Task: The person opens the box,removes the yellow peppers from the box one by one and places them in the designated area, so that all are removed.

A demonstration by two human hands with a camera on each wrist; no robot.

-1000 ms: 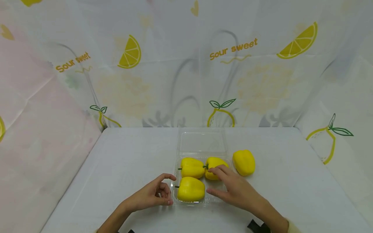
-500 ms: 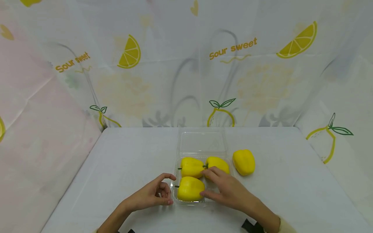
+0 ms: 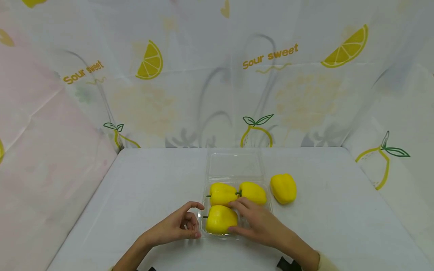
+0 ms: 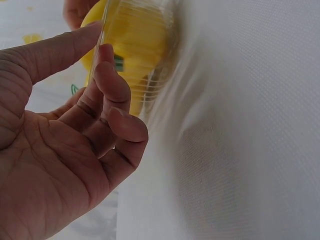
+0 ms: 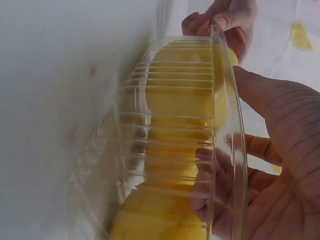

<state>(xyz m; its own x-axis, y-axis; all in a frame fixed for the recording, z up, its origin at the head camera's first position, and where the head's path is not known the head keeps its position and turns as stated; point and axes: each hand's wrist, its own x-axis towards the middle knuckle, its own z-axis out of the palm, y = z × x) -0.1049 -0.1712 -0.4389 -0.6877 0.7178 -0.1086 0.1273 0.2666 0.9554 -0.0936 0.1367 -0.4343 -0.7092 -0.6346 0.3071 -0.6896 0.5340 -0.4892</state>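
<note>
A clear plastic clamshell container (image 3: 220, 238) lies with its lid folded back, holding three yellow bell peppers. The front pepper (image 3: 219, 220) has its stem to the left; behind it sit a back-left pepper (image 3: 223, 194) and a back-right pepper (image 3: 253, 193). My left hand (image 3: 179, 224) pinches the container's left rim (image 4: 101, 45) between thumb and fingers. Reaching into the container from the right, my right hand (image 3: 259, 224) holds the right end of the front pepper between thumb and fingers. In the right wrist view, some of its fingertips (image 5: 202, 172) show through the clear wall.
Another yellow bell pepper (image 3: 283, 189) lies on the white table, just right of the container. The clear lid (image 3: 235, 164) lies flat toward the back. A lemon-printed cloth (image 3: 190, 94) hangs behind the table and along its sides.
My right hand has moved left and slightly toward me, from over the back-right pepper to the right end of the front pepper. My left hand has stayed at the rim.
</note>
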